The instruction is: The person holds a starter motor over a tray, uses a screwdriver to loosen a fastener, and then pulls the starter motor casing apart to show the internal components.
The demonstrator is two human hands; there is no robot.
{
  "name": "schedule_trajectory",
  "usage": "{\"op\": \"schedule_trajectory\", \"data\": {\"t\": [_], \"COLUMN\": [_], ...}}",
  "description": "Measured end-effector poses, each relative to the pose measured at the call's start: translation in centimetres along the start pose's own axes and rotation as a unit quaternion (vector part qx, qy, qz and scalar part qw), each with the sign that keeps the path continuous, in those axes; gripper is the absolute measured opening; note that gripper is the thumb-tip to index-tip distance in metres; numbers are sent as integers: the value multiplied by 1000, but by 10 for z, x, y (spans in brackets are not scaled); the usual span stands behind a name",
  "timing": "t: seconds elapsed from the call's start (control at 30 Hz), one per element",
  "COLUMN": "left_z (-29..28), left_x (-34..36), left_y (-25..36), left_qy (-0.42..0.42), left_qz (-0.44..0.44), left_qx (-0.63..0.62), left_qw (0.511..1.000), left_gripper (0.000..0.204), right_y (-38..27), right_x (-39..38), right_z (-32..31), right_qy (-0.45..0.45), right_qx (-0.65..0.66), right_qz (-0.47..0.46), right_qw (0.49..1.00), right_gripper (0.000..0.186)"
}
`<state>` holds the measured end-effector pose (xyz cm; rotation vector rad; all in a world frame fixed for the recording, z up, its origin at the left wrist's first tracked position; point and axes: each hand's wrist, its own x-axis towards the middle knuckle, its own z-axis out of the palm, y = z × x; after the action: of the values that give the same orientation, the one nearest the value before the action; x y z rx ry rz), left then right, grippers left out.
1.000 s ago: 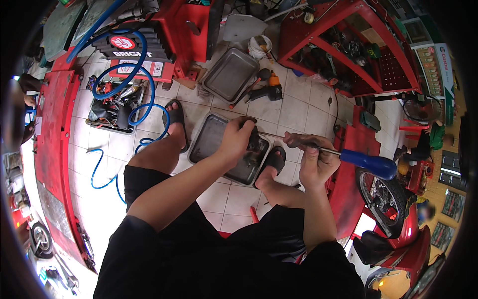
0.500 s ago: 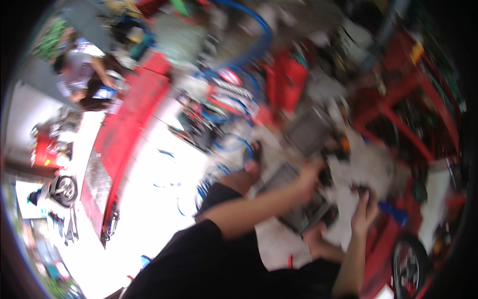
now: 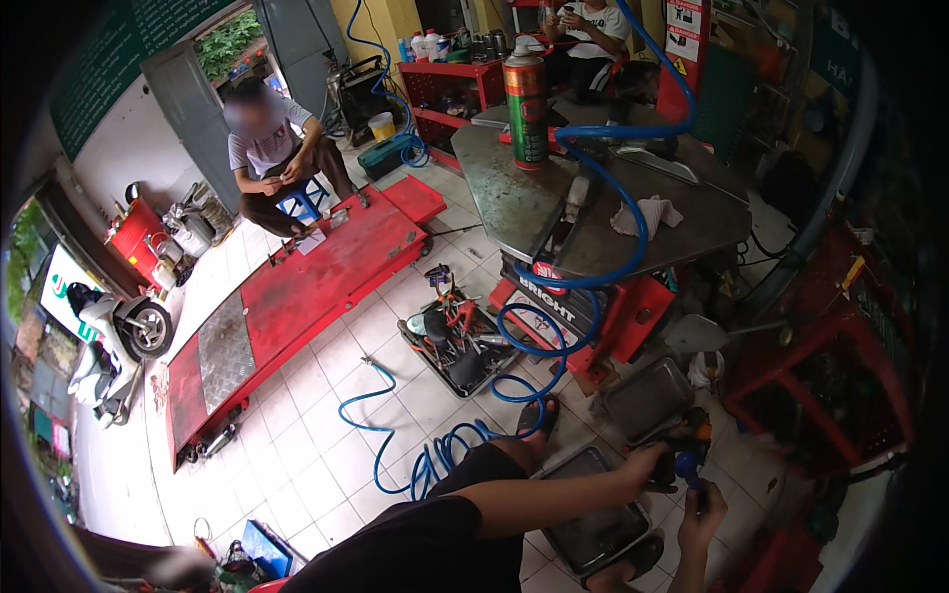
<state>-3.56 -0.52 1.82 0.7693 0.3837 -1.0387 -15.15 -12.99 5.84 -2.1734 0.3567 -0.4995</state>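
My left arm reaches across to the right, and my left hand (image 3: 645,466) is closed around something dark that its fingers mostly hide. Just beside it, my right hand (image 3: 702,516) grips a tool with a blue, rounded part (image 3: 686,468) and a dark lower end. The blue part is close to the left hand; whether it touches what that hand holds I cannot tell. Beyond both hands is a black-and-orange object (image 3: 698,427), partly covered and of unclear kind. A grey rectangular tray (image 3: 563,542) lies on the floor below my left forearm, and another dark tray (image 3: 647,395) is farther off.
A tray of tools (image 3: 460,341) and a coiled blue air hose (image 3: 445,455) lie on tiles. A long red lift platform (image 3: 316,282) runs at left; a person (image 3: 277,148) sits behind it. A metal-topped workbench (image 3: 524,212) holds a spray can (image 3: 526,109). A red rack (image 3: 820,346) stands right.
My view has swung up, bringing the workbench and spray can into sight. My hands, earlier apart, are now close together, with the blue part between them.
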Motion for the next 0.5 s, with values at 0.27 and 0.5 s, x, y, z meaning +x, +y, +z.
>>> {"op": "schedule_trajectory", "data": {"t": [0.27, 0.5], "left_z": [-23, -12], "left_x": [21, 16], "left_y": [-2, -13], "left_qy": [23, -4], "left_qz": [-40, -10], "left_qx": [-33, -47], "left_qw": [998, 999], "left_gripper": [29, 25], "right_y": [-2, 14], "right_x": [13, 3], "right_z": [1, -8], "right_qy": [4, 19], "right_qx": [-58, -43], "right_qz": [-70, -68], "right_qw": [996, 997], "right_gripper": [18, 21]}}
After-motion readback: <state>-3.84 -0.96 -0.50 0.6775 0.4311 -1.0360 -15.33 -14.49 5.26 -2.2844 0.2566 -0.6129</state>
